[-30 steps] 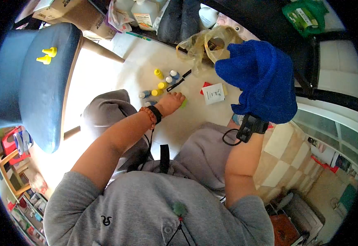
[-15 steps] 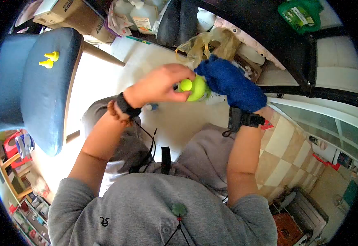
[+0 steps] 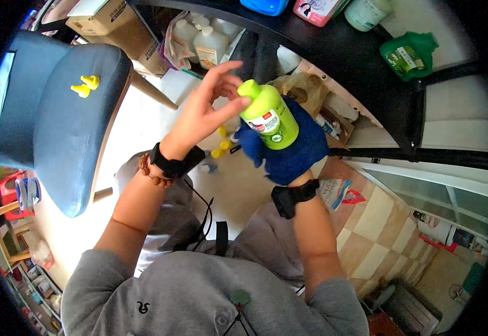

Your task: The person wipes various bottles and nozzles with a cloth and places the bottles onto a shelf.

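Note:
A lime-green bottle (image 3: pixel 270 116) with a label and a green cap stands tilted in front of me, against a dark blue cloth (image 3: pixel 300 148). The cloth covers my right hand (image 3: pixel 297 154), so its fingers are hidden behind the bottle. My left hand (image 3: pixel 207 106) is at the bottle's cap, thumb touching near it and the other fingers spread above, not wrapped round it. Small yellow-capped bottles (image 3: pixel 219 153) lie on the floor below, partly hidden by my left arm.
Two yellow nozzle caps (image 3: pixel 85 86) rest on a blue chair (image 3: pixel 81 129) at left. A black shelf (image 3: pixel 333 45) with bottles and a green pouch (image 3: pixel 409 56) spans the upper right. White jugs (image 3: pixel 207 45) and cardboard boxes (image 3: pixel 101 25) are behind.
The green bottle has been lifted off the floor area, up and nearer the shelf, and now rests against the cloth. My left hand has risen and its fingers have spread.

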Tool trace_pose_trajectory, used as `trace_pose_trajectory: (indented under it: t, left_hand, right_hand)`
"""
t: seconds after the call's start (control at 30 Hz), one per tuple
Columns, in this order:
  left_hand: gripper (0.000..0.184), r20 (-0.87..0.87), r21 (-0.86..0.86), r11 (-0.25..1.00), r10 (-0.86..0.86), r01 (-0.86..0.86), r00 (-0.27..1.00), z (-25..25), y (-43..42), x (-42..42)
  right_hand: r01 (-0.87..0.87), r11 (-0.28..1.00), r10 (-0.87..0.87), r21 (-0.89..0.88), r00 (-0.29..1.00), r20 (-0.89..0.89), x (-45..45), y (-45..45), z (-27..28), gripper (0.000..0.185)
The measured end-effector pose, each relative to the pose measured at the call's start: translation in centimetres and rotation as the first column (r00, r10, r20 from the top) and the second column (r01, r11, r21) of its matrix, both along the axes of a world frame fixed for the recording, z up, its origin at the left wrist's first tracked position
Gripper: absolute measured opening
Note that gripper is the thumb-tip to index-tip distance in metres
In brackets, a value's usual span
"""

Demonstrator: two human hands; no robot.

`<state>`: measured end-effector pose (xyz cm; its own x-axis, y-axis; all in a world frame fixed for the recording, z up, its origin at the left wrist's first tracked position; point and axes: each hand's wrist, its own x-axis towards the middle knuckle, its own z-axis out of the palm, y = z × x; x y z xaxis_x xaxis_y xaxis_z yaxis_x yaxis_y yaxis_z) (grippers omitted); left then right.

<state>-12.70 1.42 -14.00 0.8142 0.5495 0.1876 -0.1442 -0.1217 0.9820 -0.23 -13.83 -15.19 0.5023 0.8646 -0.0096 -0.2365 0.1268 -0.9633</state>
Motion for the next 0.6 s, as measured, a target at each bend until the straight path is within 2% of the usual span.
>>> trace_pose_trajectory:
  t: [0.03, 0.07, 0.13, 0.2, 0.27, 0.3, 0.33, 0.4, 0.43, 0.5, 0.53, 0.6]
  left_hand:
    - [0.067, 0.012, 0.038, 0.999, 0.002, -0.002, 1.000, -0.4, -0.1, 0.2]
    - [0.076, 0.023, 0.075, 0.997, 0.004, -0.006, 1.000, -0.9, -0.4, 0.4]
    - [0.078, -0.148, 0.112, 0.991, -0.057, 0.074, 0.987, -0.7, -1.7, 0.7]
    - [0.074, -0.116, -0.193, 0.980, -0.064, 0.040, 0.991, 0.0, -3.5, 1.3]
    - [0.071, -0.129, 0.004, 0.998, 0.067, -0.067, 0.989, -2.2, -3.6, 1.4]
    - [0.069, -0.094, 0.000, 0.995, 0.099, -0.099, 0.991, -2.5, -3.7, 1.5]
    - [0.067, -0.060, -0.004, 0.991, 0.130, -0.130, 0.990, -2.6, -3.8, 1.7]
    - [0.064, 0.068, -0.217, 0.967, 0.149, -0.131, 0.986, -2.3, -4.2, 2.0]
    - [0.057, 0.062, -0.297, 0.949, 0.128, -0.104, 0.990, -2.2, -4.1, 1.9]
    - [0.055, 0.041, -0.495, 0.865, 0.119, -0.083, 0.992, -1.4, -3.8, 1.6]
    - [0.054, 0.035, -0.586, 0.807, 0.115, -0.073, 0.993, -1.2, -3.7, 1.4]
    - [0.052, 0.058, -0.594, 0.804, 0.085, -0.034, 0.995, -1.5, -3.2, 1.3]
  right_hand:
    - [0.048, 0.996, -0.053, 0.073, 0.996, 0.069, -0.5, 0.4, -0.6, 0.037]
    - [0.055, 0.997, -0.061, 0.047, 0.987, 0.150, -0.5, 0.4, -0.6, 0.036]
    - [0.066, 0.998, -0.061, -0.008, 0.951, 0.302, -0.7, 0.0, -0.7, 0.035]
    - [0.080, 0.997, -0.077, 0.011, 0.901, 0.426, -0.4, 0.3, -1.6, 0.030]
    - [0.084, 0.996, -0.063, -0.016, 0.841, 0.537, 0.3, 0.3, -2.0, 0.027]
    - [0.097, 0.993, -0.035, -0.064, 0.771, 0.636, 0.9, 0.1, -2.1, 0.027]
    - [0.121, 0.991, -0.029, -0.059, 0.620, 0.784, 1.8, 0.0, -1.1, 0.027]
    - [0.157, 0.987, -0.004, -0.035, 0.245, 0.969, 3.6, -0.4, 1.9, 0.027]
    - [0.152, 0.988, 0.009, -0.029, 0.128, 0.992, 4.7, -0.7, 3.6, 0.028]
    - [0.127, 0.990, 0.052, -0.055, 0.027, 0.998, 7.2, -2.1, 6.3, 0.030]
    - [0.132, 0.988, 0.078, -0.082, 0.034, 0.996, 8.2, -2.9, 7.0, 0.031]
    - [0.151, 0.977, 0.139, -0.152, 0.093, 0.986, 9.7, -4.8, 8.3, 0.034]
